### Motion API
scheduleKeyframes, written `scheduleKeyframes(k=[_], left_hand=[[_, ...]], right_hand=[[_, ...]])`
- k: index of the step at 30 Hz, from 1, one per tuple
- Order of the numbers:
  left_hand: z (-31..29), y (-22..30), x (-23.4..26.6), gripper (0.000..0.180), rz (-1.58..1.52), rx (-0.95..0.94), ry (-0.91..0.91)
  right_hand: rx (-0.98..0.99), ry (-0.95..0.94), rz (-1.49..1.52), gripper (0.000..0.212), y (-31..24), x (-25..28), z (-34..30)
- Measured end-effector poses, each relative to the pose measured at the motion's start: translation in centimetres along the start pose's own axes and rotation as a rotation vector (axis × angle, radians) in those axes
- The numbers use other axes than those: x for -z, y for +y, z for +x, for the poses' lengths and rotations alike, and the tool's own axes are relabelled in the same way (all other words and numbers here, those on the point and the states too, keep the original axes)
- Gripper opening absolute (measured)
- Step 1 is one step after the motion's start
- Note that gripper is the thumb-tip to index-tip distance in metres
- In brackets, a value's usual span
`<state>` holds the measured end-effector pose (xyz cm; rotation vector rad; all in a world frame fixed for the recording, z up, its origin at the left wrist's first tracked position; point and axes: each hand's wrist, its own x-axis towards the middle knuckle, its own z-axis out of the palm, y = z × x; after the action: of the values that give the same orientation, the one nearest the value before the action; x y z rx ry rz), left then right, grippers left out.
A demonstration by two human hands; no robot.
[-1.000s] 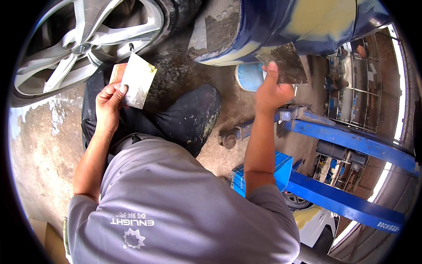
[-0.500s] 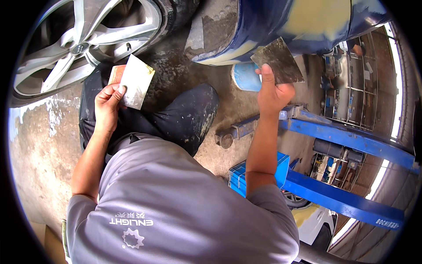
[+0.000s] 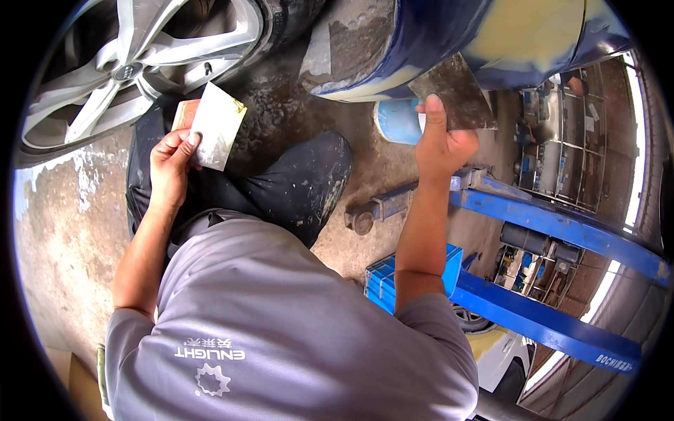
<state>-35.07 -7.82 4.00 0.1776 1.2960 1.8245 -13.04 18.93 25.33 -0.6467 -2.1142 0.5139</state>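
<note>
My left hand (image 3: 170,161) is closed on a whitish flat sheet (image 3: 219,130), pinched under the thumb. Yellow paste-like smears mark its upper corner, and an orange-red piece (image 3: 185,114) shows behind it. To the right, my raised right hand (image 3: 446,144) grips a thin, dark, square sheet (image 3: 458,91), the thumb against its face. That sheet overlaps the lower edge of a blue car body panel (image 3: 449,35) with pale yellow filler patches (image 3: 523,31); whether it touches the panel I cannot tell. The fingers behind both sheets are hidden.
A silver wheel (image 3: 126,70) with a dark tyre stands at upper left. Below the panel is a light-blue bucket (image 3: 398,123). Blue lift arms (image 3: 554,214) cross the right side, near a blue crate (image 3: 379,284). My bent knee (image 3: 326,161) lies between my hands.
My right hand and its dark sheet have shifted slightly right, with the sheet's top edge a little higher in view. My left hand has barely moved and keeps its grip.
</note>
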Motion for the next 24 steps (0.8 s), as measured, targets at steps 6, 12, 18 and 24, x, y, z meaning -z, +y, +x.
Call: scheduleKeyframes(k=[6,12,18,24], left_hand=[[-0.1,0.0,-0.1,0.015,0.015,-0.003,0.003],[0.0,0.3,0.1,0.015,0.017,-0.021,0.01],[-0.2,0.2,-0.2,0.014,0.014,-0.022,0.012],[-0.2,-0.1,-0.5,0.014,0.017,-0.016,0.001]], right_hand=[[0.042,0.135,-0.088,0.015,1.0,-0.7,-0.1],[-0.071,0.224,-0.162,0.027,0.7,0.7,0.3],[-0.187,0.268,-0.082,0.024,0.7,4.9,1.4],[-0.173,-0.002,0.068,0.014,1.3,3.0,-0.7]])
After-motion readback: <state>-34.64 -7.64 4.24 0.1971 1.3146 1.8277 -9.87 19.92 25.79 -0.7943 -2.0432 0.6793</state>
